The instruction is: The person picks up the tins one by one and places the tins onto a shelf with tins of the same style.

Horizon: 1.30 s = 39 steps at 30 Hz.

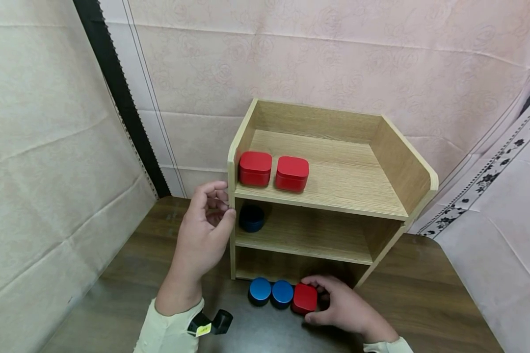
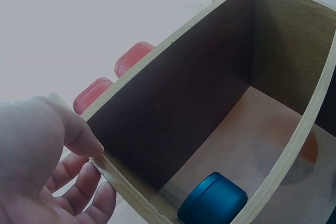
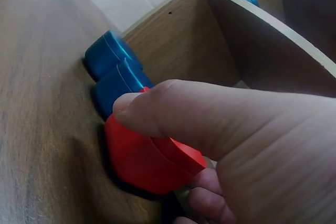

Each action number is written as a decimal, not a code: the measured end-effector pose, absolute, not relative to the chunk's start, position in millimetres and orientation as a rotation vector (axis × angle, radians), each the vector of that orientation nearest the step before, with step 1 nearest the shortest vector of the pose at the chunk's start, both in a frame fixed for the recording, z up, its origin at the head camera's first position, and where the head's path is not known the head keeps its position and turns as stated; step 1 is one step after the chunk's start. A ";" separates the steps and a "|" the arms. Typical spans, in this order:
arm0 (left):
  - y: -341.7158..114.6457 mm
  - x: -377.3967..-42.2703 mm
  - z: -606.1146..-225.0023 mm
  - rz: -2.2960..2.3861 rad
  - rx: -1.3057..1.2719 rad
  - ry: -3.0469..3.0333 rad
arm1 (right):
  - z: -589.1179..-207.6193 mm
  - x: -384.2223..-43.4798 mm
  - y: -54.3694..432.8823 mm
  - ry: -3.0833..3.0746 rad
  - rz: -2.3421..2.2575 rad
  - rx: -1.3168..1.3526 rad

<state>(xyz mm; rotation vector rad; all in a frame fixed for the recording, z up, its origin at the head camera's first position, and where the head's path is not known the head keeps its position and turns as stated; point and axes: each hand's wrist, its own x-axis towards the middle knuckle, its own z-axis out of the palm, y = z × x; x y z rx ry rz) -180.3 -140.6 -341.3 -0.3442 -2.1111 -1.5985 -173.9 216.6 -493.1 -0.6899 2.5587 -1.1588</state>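
Note:
My right hand grips a red rounded-square tin between thumb and fingers, in front of the shelf's lowest level. In the right wrist view the thumb lies across the tin's side, while the fingers are partly hidden behind it. Two round blue tins stand in a row to its left, the nearer one right beside it. My left hand is at the left side of the wooden shelf; its thumb touches the front edge and the other fingers bend loosely along the outer side.
Two red tins sit at the left of the top level. Another round blue tin stands at the left of the middle level. Patterned cloth hangs behind the shelf. A black strap sticks out from the left wrist.

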 end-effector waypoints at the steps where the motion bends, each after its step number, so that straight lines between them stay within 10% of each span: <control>1: -140.5 -180.2 -341.2 -1.599 -0.342 -2.111 | -494.1 -173.9 216.4 2.569 -1.143 -0.690; 39: -139.2 -179.1 -341.9 -1.610 -0.313 -2.102 | -495.1 -170.9 210.3 2.616 -1.101 -0.667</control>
